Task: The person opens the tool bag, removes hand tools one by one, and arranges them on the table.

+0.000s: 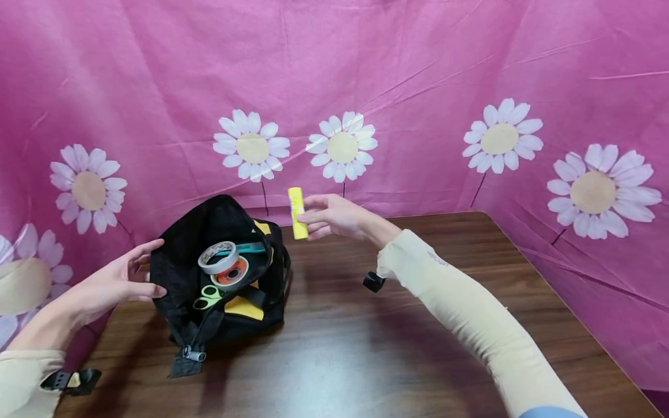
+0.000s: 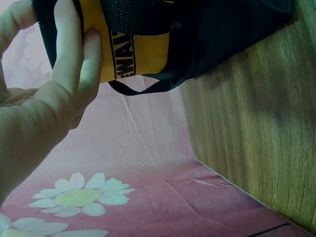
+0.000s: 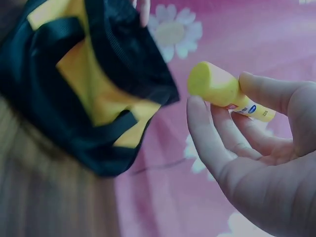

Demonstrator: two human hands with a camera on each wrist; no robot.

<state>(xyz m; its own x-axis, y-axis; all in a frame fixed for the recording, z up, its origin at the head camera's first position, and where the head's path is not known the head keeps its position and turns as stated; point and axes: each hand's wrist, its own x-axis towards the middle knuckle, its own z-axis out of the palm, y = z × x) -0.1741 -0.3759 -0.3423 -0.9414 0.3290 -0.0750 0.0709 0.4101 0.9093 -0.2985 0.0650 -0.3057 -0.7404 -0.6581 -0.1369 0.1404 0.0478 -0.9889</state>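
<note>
A black and yellow zip bag (image 1: 183,313) stands on the table with its mouth spread wide. My left hand (image 1: 112,281) grips the left edge of its opening, the thumb on the inner side; in the left wrist view the fingers (image 2: 69,59) lie against the zip edge and yellow panel. Inside are a white tape roll (image 1: 210,267), an orange-cored tape roll (image 1: 223,281), green-handled scissors (image 1: 208,297) and a teal item (image 1: 252,248). To the right of the bag, my right hand (image 1: 334,216) pinches a yellow glue stick (image 1: 297,213) above the table, apart from the bag.
The brown wooden table (image 1: 334,348) reaches back to a pink flowered cloth (image 1: 418,69) that hangs behind and at both sides. A zip pull (image 1: 194,354) hangs at the bag's near corner. Black straps (image 2: 143,90) loop from the bag's side.
</note>
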